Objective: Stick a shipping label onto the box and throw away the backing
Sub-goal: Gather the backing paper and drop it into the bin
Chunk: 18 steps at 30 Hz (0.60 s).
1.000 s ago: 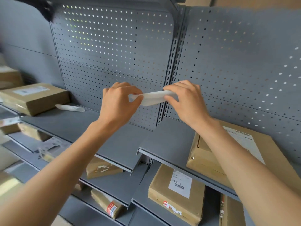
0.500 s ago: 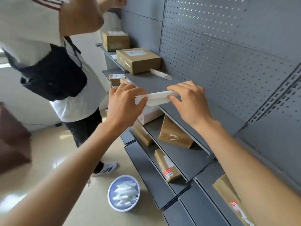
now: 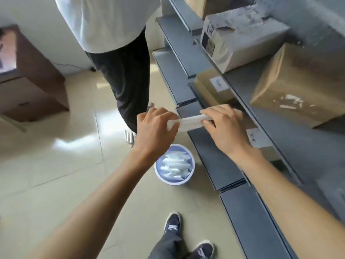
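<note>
A curled white backing strip [image 3: 189, 122] is stretched between my two hands, above the floor beside the shelves. My left hand [image 3: 153, 131] pinches its left end and my right hand [image 3: 224, 128] pinches its right end. Below them on the floor stands a round blue-rimmed bin [image 3: 174, 182] holding several white curled backings. Cardboard boxes sit on the grey shelves at right: a brown box [image 3: 298, 86], a white torn box [image 3: 240, 40], and a labelled box [image 3: 214, 85] lower down.
Another person in a white shirt and black trousers [image 3: 123, 71] stands close ahead on the tiled floor. A brown cabinet [image 3: 28, 77] is at the left. My own feet [image 3: 171, 223] are near the bottom. Grey shelf edges [image 3: 214, 157] jut out at right.
My view has swung from the pegboard shelves down to the floor and the bin. Both hands have kept hold of the backing strip throughout.
</note>
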{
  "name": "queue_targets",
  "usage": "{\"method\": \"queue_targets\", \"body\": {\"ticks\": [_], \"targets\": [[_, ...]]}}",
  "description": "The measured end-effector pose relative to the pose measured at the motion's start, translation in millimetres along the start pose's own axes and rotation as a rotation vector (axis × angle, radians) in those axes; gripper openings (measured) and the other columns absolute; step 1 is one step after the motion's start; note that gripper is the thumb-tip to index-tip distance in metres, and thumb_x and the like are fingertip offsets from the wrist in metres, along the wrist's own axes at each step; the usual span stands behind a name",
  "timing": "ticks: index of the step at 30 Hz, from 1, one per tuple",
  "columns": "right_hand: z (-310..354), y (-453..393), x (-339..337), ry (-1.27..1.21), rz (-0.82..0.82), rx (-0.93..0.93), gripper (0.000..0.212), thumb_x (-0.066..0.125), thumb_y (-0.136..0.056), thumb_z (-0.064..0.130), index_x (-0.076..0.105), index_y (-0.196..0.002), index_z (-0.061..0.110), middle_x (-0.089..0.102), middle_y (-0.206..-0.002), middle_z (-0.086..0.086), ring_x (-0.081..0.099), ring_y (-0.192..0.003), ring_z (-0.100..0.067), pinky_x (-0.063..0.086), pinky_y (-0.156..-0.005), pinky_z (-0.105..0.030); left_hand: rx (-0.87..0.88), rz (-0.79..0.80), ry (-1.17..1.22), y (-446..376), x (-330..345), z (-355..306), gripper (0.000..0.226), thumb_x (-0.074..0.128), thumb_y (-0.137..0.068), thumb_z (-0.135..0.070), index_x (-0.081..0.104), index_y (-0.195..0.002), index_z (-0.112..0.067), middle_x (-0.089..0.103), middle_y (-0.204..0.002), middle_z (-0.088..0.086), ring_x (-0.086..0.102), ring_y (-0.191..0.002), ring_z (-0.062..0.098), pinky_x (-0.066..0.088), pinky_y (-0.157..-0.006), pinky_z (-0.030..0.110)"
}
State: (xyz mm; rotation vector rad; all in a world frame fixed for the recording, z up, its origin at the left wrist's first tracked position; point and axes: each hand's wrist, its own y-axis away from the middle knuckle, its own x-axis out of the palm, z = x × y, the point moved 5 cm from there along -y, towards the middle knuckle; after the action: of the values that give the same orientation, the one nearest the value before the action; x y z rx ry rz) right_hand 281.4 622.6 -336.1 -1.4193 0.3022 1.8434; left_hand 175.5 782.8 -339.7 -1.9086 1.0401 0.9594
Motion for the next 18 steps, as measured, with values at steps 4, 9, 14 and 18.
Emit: {"method": "queue_targets", "body": {"ticks": [4, 9, 14, 18], "targets": [[-35, 41, 122, -0.029, 0.102, 0.031, 0.023, 0.077, -0.080, 0.014, 0.075, -0.103, 0.018, 0.076, -0.100, -0.003, 0.066, -0.097, -0.032, 0.043, -0.081, -0.045, -0.077, 0.095, -0.049, 43, 100, 60, 0.016, 0.068, -0.088, -0.031, 0.081, -0.095, -0.025, 0.076, -0.098, -0.001, 0.065, -0.091, 0.031, 0.048, -0.082, 0.043], [-78, 85, 256, -0.025, 0.279, 0.123, 0.018, 0.066, -0.090, 0.020, 0.072, -0.107, 0.024, 0.072, -0.109, 0.004, 0.057, -0.111, -0.024, 0.031, -0.094, -0.045, -0.197, 0.189, -0.051, 86, 215, 123, 0.013, 0.070, -0.090, -0.031, 0.078, -0.100, -0.027, 0.074, -0.103, -0.006, 0.062, -0.105, 0.027, 0.030, -0.086, 0.035], [-107, 108, 350, 0.000, 0.381, 0.088, 0.016, 0.064, -0.093, 0.023, 0.071, -0.107, 0.021, 0.071, -0.113, 0.004, 0.054, -0.112, -0.024, 0.031, -0.094, -0.044, -0.301, 0.259, -0.049, 123, 305, 174, 0.015, 0.067, -0.093, -0.032, 0.077, -0.103, -0.027, 0.074, -0.108, -0.007, 0.060, -0.106, 0.024, 0.033, -0.089, 0.037], [-121, 119, 406, 0.023, 0.445, 0.054, 0.018, 0.060, -0.096, 0.025, 0.071, -0.109, 0.020, 0.069, -0.116, 0.003, 0.052, -0.114, -0.023, 0.028, -0.097, -0.044, -0.371, 0.306, -0.070, 146, 359, 206, 0.017, 0.063, -0.095, -0.034, 0.076, -0.104, -0.028, 0.074, -0.112, -0.009, 0.060, -0.111, 0.021, 0.032, -0.088, 0.036]]}}
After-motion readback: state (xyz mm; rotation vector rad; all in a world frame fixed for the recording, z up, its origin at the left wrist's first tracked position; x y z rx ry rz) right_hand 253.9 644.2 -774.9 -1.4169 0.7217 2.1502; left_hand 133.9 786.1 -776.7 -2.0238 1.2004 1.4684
